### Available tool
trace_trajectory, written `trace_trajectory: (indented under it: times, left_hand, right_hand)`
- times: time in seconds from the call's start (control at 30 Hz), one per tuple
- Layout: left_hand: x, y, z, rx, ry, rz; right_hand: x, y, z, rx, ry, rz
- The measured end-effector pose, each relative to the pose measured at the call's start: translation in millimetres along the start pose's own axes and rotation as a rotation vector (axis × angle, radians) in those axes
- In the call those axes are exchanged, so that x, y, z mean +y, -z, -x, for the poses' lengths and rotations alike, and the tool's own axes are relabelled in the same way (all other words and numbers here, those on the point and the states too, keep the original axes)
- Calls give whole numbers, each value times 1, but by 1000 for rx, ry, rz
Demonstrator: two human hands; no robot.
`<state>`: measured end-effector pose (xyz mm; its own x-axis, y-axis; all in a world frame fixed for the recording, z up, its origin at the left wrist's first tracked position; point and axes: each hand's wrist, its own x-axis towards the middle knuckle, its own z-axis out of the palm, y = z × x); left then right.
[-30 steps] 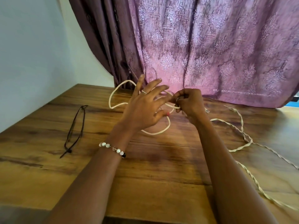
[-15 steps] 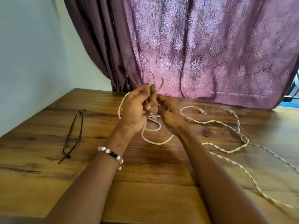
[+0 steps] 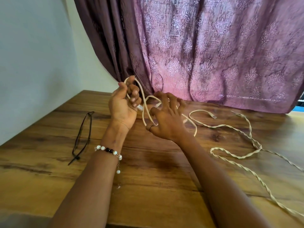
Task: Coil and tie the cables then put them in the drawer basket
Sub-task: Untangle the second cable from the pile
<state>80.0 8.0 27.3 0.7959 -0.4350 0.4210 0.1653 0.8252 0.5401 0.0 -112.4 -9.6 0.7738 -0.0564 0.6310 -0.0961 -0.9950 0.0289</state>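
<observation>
A long cream cable point(image 3: 230, 127) trails in twisted loops across the wooden table to the right. My left hand point(image 3: 124, 106) is raised, palm toward me, fingers curled around a loop of that cable with a small plug end showing below the fingers. My right hand point(image 3: 166, 119) hovers just right of it, fingers spread, with cable strands running over and between its fingers. A second plug end point(image 3: 213, 116) lies on the table further right. A thin black cable tie point(image 3: 82, 137) lies on the table to the left. No drawer basket is in view.
The wooden table point(image 3: 148, 186) runs to a pale wall on the left. A purple patterned curtain point(image 3: 205, 55) hangs behind the table's far edge, close behind my hands.
My left hand turned palm toward me and closed around the cable loop. My right hand opened its fingers and shifted right, drawing a strand across. The view tilted slightly.
</observation>
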Motion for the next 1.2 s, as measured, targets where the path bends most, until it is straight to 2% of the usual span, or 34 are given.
trace_trajectory:
  times: [0.07,0.17,0.23,0.3,0.4,0.53,0.63,0.7,0.77,0.83,0.93,1.0,1.1,1.2]
  left_hand:
    - [2,3,-1,82,-49,-142]
    - [3,8,-3,167,-76,-478]
    - [-3,12,-4,113,-18,-680]
    - [-7,10,-1,6,69,-780]
    - [-9,0,6,-84,169,-765]
    - [-8,-3,5,22,121,-670]
    - [-2,5,-2,121,60,-496]
    - [3,11,-5,177,22,-374]
    - [6,14,-6,236,11,-271]
    - [9,18,-7,296,-6,-151]
    - [14,22,-9,375,-90,5]
    - [18,25,-9,385,-129,5]
    - [12,23,-10,295,-78,-290]
    - [-4,10,-2,61,7,-694]
  right_hand:
    - [0,5,4,3,111,112]
    - [3,13,6,58,216,101]
    - [4,20,3,149,222,9]
    - [6,25,-3,236,166,-188]
    - [11,27,-9,277,160,-416]
    - [14,25,-6,144,223,-578]
    - [16,16,-3,-44,164,-503]
    - [26,9,-1,-216,169,-354]
    - [34,6,1,-297,200,-201]
    - [43,5,2,-243,227,-110]
    - [56,8,2,-106,165,-7]
    - [63,13,2,-29,116,-56]
    - [54,22,1,103,128,-321]
    - [34,34,-5,256,162,-443]
